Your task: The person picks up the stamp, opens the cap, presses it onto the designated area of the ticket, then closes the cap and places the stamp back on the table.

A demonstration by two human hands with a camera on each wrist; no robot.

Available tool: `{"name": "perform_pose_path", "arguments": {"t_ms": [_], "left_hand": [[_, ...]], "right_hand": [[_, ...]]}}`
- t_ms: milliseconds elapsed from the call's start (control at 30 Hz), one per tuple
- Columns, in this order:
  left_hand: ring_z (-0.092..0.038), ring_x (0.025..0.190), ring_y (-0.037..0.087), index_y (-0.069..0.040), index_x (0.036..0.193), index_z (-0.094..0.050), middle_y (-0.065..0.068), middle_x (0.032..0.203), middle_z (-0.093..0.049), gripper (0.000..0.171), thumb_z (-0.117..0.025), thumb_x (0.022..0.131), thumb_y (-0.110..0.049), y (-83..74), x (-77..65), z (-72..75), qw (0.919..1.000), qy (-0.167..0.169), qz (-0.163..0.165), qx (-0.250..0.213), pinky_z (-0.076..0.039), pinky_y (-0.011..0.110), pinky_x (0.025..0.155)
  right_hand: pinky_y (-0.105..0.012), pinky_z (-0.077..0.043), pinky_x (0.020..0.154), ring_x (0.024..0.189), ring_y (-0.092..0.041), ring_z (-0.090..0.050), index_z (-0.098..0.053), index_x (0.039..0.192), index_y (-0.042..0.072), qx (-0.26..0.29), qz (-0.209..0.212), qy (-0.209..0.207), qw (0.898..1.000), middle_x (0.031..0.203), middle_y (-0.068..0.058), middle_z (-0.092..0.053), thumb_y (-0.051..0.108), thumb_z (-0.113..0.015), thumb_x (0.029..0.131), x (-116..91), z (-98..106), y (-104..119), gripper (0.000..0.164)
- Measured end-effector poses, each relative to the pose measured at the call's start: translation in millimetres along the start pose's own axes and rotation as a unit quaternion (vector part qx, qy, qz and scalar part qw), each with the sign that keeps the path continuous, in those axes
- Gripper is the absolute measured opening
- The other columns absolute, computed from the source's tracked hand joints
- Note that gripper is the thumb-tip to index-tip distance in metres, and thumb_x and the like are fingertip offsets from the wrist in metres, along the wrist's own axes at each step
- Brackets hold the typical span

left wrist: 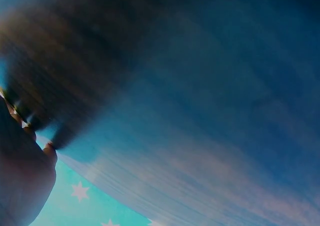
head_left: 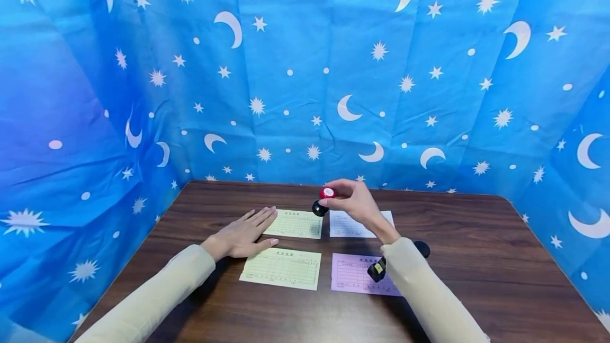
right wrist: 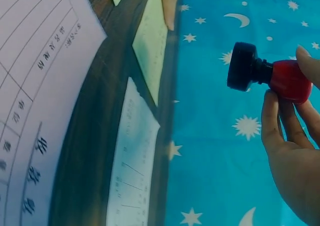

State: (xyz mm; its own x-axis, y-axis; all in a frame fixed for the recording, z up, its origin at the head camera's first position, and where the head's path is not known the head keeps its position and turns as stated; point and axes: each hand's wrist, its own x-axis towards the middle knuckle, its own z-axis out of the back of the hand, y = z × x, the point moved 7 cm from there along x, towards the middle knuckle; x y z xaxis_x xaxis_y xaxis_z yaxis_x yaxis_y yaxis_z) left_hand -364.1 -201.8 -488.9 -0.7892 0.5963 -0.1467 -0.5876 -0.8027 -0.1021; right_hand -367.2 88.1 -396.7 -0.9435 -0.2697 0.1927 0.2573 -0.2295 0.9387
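My right hand [head_left: 359, 206] pinches the red knob of a rubber stamp [head_left: 327, 193], its black base pointing down, near the right edge of the upper yellow-green slip [head_left: 293, 224]. In the right wrist view the stamp [right wrist: 291, 81] appears sideways, apart from the papers, with fingertips around its knob. My left hand [head_left: 244, 234] lies flat with fingers extended, touching the left end of that upper slip. Only part of the left hand [left wrist: 25, 173] shows in the dark left wrist view. Below it lies a second yellow-green slip [head_left: 281, 269].
A white slip [head_left: 350, 225] lies partly behind the right hand. Below it, a pink-purple slip [head_left: 355, 274] carries a black object with a yellow label [head_left: 377, 270]. Another dark round object [head_left: 422, 249] is partly hidden by the right sleeve. Blue starry cloth [head_left: 295, 83] surrounds the wooden table [head_left: 476, 279].
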Motion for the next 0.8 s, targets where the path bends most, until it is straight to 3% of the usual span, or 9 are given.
{"name": "perform_pose_path", "arguments": {"t_ms": [233,533,800], "left_hand": [[-0.013,0.167,0.03,-0.014,0.17,-0.012,0.009,0.179,-0.01,0.087,-0.033,0.107,-0.069,-0.5,-1.1,0.6,1.0,-0.001,0.001,-0.004,-0.014,0.059,0.135],[-0.013,0.167,0.028,-0.016,0.171,-0.009,0.006,0.179,-0.008,0.09,-0.029,0.105,-0.075,0.9,1.6,-1.7,1.0,-0.001,0.005,0.006,-0.014,0.057,0.135],[-0.013,0.167,0.028,-0.016,0.171,-0.01,0.006,0.179,-0.008,0.09,-0.028,0.105,-0.074,1.2,1.5,-1.1,0.9999,0.0,0.008,0.009,-0.015,0.057,0.135]], "right_hand": [[-0.028,-0.061,0.089,0.099,-0.015,-0.073,-0.079,0.119,0.011,-0.017,-0.003,0.008,1.0,0.114,-0.01,-0.08,0.019,-0.091,0.084,10.9,-15.6,-9.3,0.038],[-0.031,-0.062,0.089,0.103,-0.018,-0.07,-0.08,0.121,0.013,-0.054,-0.017,0.008,0.998,0.118,-0.005,-0.079,0.025,-0.093,0.081,17.6,-33.1,-22.1,0.044],[-0.034,-0.062,0.088,0.102,-0.017,-0.07,-0.083,0.114,0.017,-0.081,-0.048,-0.015,0.995,0.112,-0.003,-0.081,0.022,-0.095,0.078,18.6,-43.3,-29.8,0.038]]}}
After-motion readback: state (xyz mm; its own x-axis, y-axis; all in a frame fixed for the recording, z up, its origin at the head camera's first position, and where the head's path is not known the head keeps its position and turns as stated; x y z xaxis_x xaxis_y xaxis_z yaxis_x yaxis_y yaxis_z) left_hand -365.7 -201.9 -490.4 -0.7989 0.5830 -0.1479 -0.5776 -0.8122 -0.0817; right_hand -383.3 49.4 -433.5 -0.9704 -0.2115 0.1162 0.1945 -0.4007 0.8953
